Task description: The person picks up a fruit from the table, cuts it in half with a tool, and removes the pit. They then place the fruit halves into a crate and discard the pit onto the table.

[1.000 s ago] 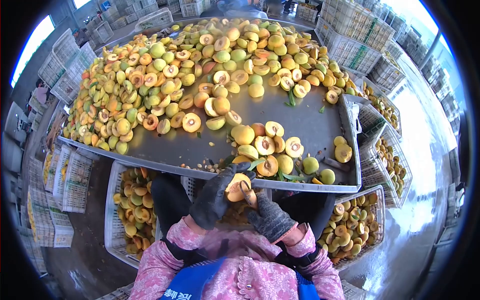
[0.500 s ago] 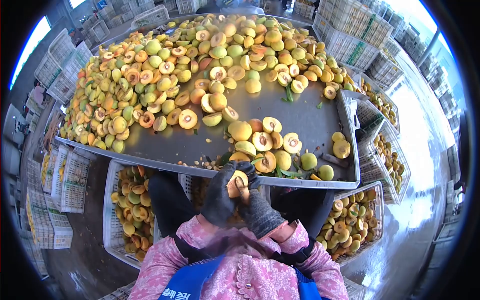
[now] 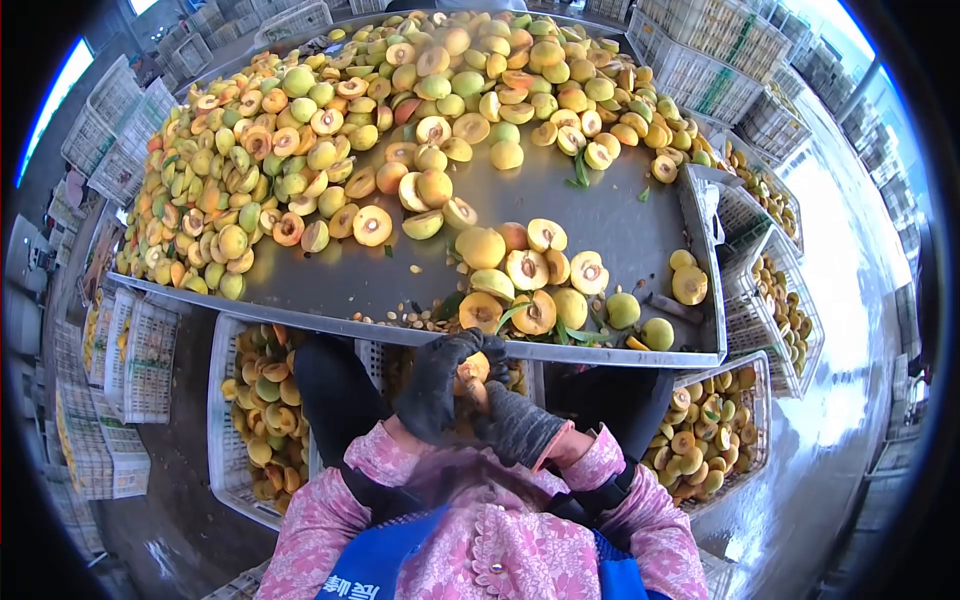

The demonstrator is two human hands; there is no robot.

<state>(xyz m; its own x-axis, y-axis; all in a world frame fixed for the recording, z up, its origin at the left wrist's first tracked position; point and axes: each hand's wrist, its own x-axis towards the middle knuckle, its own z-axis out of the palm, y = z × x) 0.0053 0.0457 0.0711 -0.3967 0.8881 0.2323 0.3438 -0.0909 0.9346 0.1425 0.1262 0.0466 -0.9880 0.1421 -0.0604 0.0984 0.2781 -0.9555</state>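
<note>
My left hand (image 3: pixel 432 388), in a dark glove, is closed around a yellow peach half (image 3: pixel 473 368) just in front of the table's near edge. My right hand (image 3: pixel 520 428), in a grey knit glove, is curled close against the fruit from the right. A small brownish piece shows between the right fingers and the peach; whether it is a tool or a bare thumb I cannot tell. Beyond my hands, cut peach halves (image 3: pixel 527 268) lie cut face up among leaves on the metal table (image 3: pixel 330 285). Small pits (image 3: pixel 415 318) are strewn along the near edge.
A large heap of peaches (image 3: pixel 250 180) covers the table's left and back. Crates of peach halves stand by my legs, one at left (image 3: pixel 222 420) and one at right (image 3: pixel 762 420). More crates (image 3: pixel 735 285) line the right side. A raised rim (image 3: pixel 600 354) edges the table.
Both hands have dropped slightly toward my body with the peach half, away from the table edge. A peach half they partly covered before now shows on the table. The view has shifted a little.
</note>
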